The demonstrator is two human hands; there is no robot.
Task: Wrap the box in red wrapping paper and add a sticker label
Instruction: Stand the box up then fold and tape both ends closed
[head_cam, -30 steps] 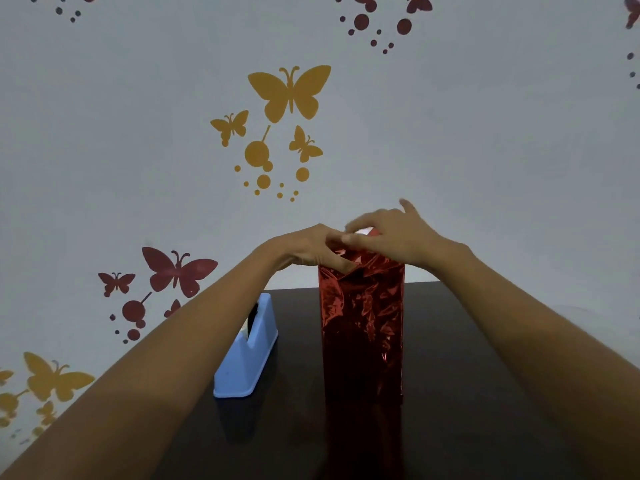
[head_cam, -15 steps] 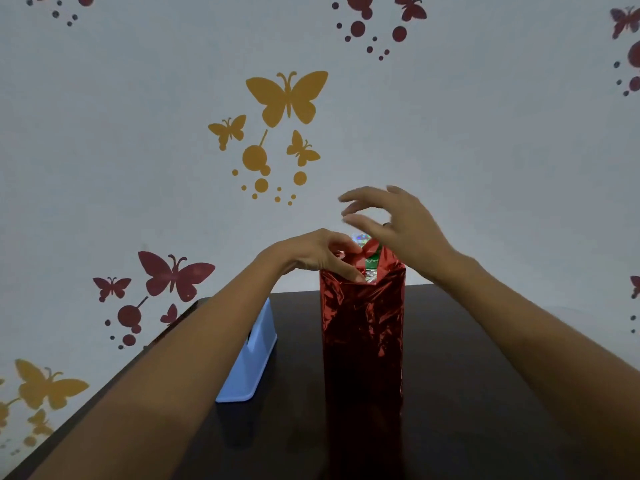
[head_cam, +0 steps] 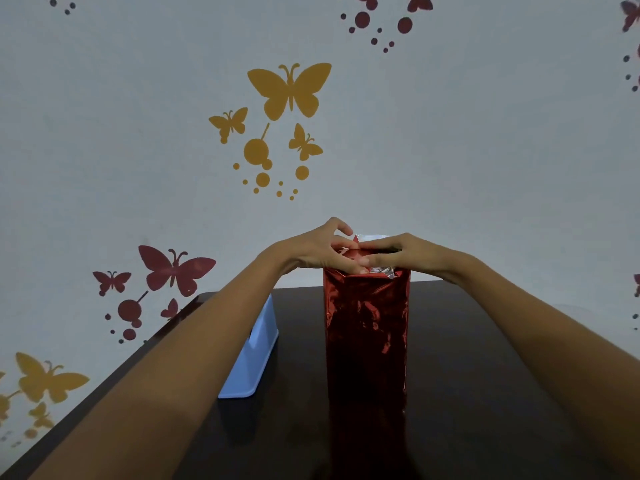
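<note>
Two bare forearms enter from the bottom corners and converge toward the middle. Under them is a dark, glossy table.

Mid-table, about centre: the box stands upright on end, tall and narrow. Red paper, shiny and creased, covers its near face from base to top. The tabletop shows a dim red reflection in front of it.

Left of the box, apart from it: a pale blue dispenser, probably for tape. It lies lengthwise, running away from the viewer. The left forearm hides much of it, so its roll cannot be made out.

At the box's top, both hands meet over the open end of the wrap.
- Left hand: fingers curled, thumb and fingertips pinching a pointed red flap at the upper left corner.
- Right hand: fingers laid out nearly straight across the top, pointing left, pressing folded paper down. Nothing is gripped.
- The fingertips of the two hands touch, or nearly so, at the near top edge.
- A strip of the paper's silver inner side shows under the right fingers, and more of it behind the hands.

Beyond the table: a pale grey wall with butterfly-and-dot decals. These are yellow above the hands and at lower left, and dark red at left and along the top edge.
</note>
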